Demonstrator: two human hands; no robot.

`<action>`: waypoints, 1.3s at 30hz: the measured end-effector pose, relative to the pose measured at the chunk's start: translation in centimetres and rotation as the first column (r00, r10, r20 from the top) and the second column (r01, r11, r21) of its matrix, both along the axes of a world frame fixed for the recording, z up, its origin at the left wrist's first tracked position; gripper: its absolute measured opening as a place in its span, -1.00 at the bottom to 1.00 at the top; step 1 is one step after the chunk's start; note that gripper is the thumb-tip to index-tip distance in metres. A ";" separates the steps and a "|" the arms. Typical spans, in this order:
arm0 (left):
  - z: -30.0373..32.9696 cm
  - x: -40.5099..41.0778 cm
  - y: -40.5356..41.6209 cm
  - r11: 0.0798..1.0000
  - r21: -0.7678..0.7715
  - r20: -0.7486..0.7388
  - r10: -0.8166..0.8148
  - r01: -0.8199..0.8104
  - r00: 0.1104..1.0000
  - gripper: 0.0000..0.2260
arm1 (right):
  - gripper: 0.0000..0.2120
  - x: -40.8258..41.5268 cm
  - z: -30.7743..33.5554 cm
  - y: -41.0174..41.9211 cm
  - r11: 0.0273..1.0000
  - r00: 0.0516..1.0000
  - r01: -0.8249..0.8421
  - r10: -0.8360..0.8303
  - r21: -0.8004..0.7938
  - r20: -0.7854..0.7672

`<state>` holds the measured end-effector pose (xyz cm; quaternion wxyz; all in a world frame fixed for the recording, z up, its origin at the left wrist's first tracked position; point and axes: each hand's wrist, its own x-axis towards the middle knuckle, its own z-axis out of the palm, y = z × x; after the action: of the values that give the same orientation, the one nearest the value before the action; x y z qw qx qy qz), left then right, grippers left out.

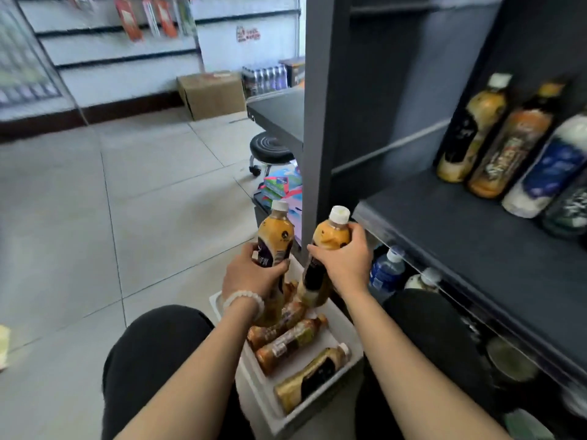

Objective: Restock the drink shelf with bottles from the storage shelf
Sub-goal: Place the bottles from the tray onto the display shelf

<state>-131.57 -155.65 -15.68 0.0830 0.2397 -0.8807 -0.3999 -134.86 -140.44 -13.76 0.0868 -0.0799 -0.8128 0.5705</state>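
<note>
Left hand (254, 274) fingers grasp one upright milk tea bottle (273, 246); right hand (344, 260) fingers grasp another (324, 252). Below the fingers, a white bin (346, 325) holds more bottles.

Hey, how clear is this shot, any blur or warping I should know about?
Head view: the left hand and right hand, each gripping a bottle, are fairly sharp; the bottles standing on the dark shelf at right are smeared by blur, labels unreadable; the far wall racks are soft too; wide-angle bending tilts the shelf upright and floor lines; the lower shelf sits in deep shadow.
</note>
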 end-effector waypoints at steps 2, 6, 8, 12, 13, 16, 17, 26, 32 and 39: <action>2.5 1.0 0.7 0.999 -0.015 -0.062 -0.035 0.034 0.997 -0.48 | -0.36 0.6 2.6 1.0 1.000 0.998 -0.011 0.011 0.012 -0.069; 6.5 2.2 2.3 0.996 -0.032 -0.173 -0.084 0.080 0.981 -0.42 | -0.34 1.5 7.6 3.1 0.999 0.986 -0.028 0.032 0.025 -0.166; 8.1 2.2 3.0 0.996 -0.019 -0.220 -0.087 0.085 0.972 -0.44 | -0.33 1.4 10.0 4.2 0.999 0.977 -0.035 0.038 0.019 -0.211; 11.1 0.9 5.1 0.993 0.098 -0.282 -0.041 0.072 0.959 -0.50 | -0.30 -0.3 14.3 7.4 0.999 0.951 -0.024 0.015 -0.024 -0.308; 11.6 0.3 5.8 0.990 0.122 -0.296 -0.032 0.071 0.955 -0.54 | -0.29 -0.8 15.3 8.3 0.999 0.945 -0.029 0.022 -0.016 -0.327; 12.0 -0.8 7.0 0.980 0.177 -0.292 -0.035 0.090 0.956 -0.58 | -0.28 -1.8 16.7 10.1 0.997 0.937 -0.067 0.072 0.027 -0.340; 12.4 -1.9 7.9 0.978 0.182 -0.301 -0.045 0.104 0.953 -0.56 | -0.27 -2.8 17.3 11.2 0.997 0.934 -0.068 0.075 0.033 -0.349; 14.6 -11.7 15.1 0.943 0.177 -0.309 -0.219 0.283 0.925 -0.65 | -0.28 -13.1 18.3 17.9 0.998 0.953 0.056 -0.044 0.031 -0.298; 13.3 -17.4 19.0 0.906 0.182 -0.305 -0.318 0.382 0.898 -0.62 | -0.31 -18.0 15.8 20.6 0.997 0.958 0.056 -0.038 0.059 -0.283; 10.9 -21.1 21.4 0.880 0.176 -0.302 -0.378 0.441 0.875 -0.56 | -0.30 -20.6 13.5 22.4 0.996 0.955 0.079 -0.063 0.041 -0.289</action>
<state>-152.72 -134.21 -4.78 0.0804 0.0005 -0.8382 -0.5393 -155.44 -118.03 -0.23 0.2266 -0.0229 -0.8028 0.5511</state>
